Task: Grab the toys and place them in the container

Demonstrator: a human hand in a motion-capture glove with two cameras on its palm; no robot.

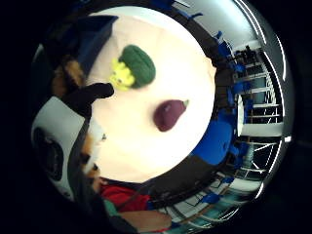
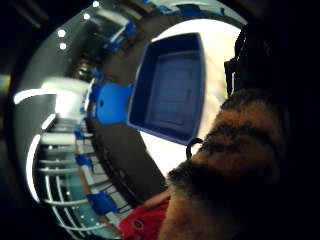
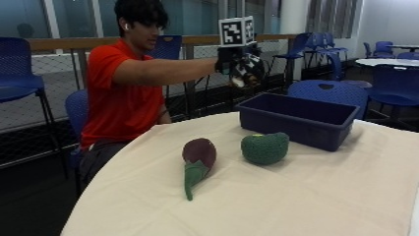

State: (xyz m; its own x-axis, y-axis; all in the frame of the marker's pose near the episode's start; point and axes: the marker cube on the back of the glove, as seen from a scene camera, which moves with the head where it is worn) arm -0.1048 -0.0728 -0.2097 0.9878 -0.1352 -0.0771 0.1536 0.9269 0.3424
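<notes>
**Furry toy held above the blue bin**

While the right hand (image 3: 239, 66) hangs raised in the air, its fingers curl round a striped furry toy (image 2: 235, 165), and the blue container (image 3: 298, 119) sits on the table just below and ahead of it, its long side running across the arm's reach. The eggplant toy (image 3: 197, 156) and broccoli toy (image 3: 264, 147) lie below, nearer the person, on the cream tablecloth (image 3: 294, 196). Blue chairs (image 3: 19, 64) fill the room behind.
</notes>
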